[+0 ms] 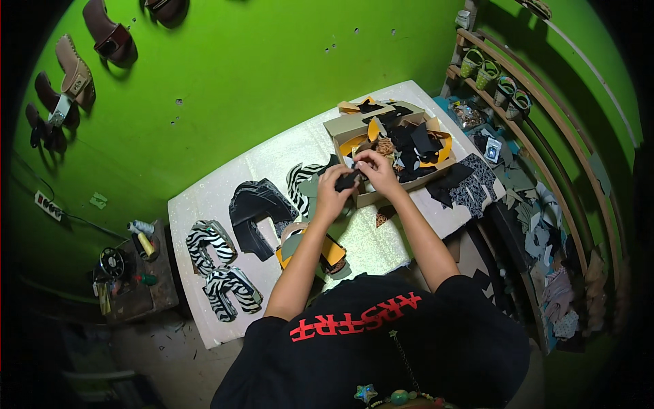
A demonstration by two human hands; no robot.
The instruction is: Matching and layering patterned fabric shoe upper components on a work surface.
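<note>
My left hand (334, 193) is closed on a small black piece of material (347, 181) at the near left edge of an open cardboard box (368, 198). My right hand (376, 169) meets it there, thumb and fingers pinched at the piece's upper end; its exact grip is partly hidden. Inside the box lies a heap of black, yellow and patterned scraps (409, 144). Left of my hands are zebra-striped cut pieces (300, 183) and a grey-green piece (308, 188). Below my left forearm lies a stack of yellow, grey and brown cut pieces (332, 253).
Black strap bundles (257, 217) and zebra-striped bundles (231, 292) lie on the table's left (204, 198). Dark patterned sheets (471, 184) lie right of the box. Wooden racks (538, 129) hold small shoes at right. A stool (153, 290) carries spools. Sandals (75, 75) hang on the green wall.
</note>
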